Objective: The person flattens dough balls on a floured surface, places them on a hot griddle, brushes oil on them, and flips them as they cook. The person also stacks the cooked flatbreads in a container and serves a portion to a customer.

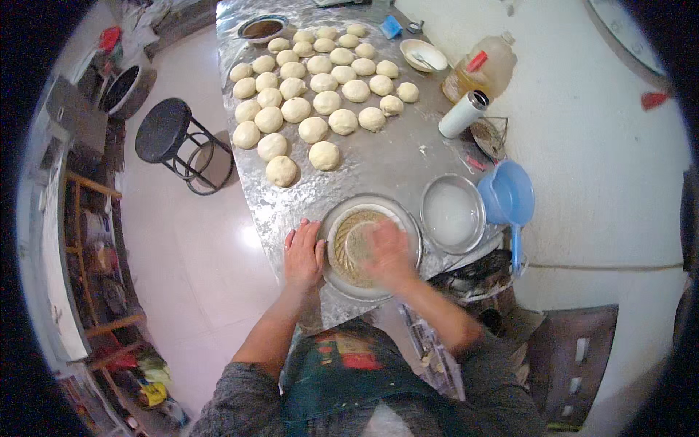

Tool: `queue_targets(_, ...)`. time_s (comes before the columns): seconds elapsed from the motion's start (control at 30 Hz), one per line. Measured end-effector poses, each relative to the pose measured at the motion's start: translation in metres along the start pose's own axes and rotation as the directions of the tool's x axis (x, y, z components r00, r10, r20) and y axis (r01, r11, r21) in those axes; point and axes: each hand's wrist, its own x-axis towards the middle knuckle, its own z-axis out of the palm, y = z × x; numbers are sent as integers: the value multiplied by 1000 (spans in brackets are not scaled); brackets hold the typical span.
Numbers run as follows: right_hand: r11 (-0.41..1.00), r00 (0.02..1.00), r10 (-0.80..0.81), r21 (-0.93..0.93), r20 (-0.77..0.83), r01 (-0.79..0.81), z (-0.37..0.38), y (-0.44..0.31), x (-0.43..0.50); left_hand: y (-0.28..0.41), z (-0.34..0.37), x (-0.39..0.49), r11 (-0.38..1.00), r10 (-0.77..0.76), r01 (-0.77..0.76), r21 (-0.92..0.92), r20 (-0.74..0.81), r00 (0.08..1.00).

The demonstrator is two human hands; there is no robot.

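Note:
In front of me on the metal table, a round metal tray (410,221) holds a white-rimmed dish (334,221) of pale seeds or crumbs (343,234) with ridge marks across them. A flat round dough piece (357,240), its top speckled, sits in the middle of the dish. My right hand (390,254) is over the right side of this piece, blurred by motion; its finger contact is unclear. Beside the tray's left rim lies my left hand (304,252), palm down, fingers extended and thumb against the rim.
Several dough balls (327,102) stand in rows farther up the table. To the right are a metal bowl of cloudy liquid (453,213), a blue dipper (510,191), a white flask (461,117) and an oil jug (483,68). A black stool (164,128) stands left.

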Motion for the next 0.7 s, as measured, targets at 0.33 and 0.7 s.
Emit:
queue_targets(0.33, 760, 927, 345, 624, -149, -183, -5, -10, 238, -8, 7, -1, 1000, -26, 26, -6, -16, 1000)
queue_targets(0.7, 941, 911, -195, 192, -364, 278, -14, 5, 15, -4, 8, -3, 1000, 0, 0, 3, -97, 995)
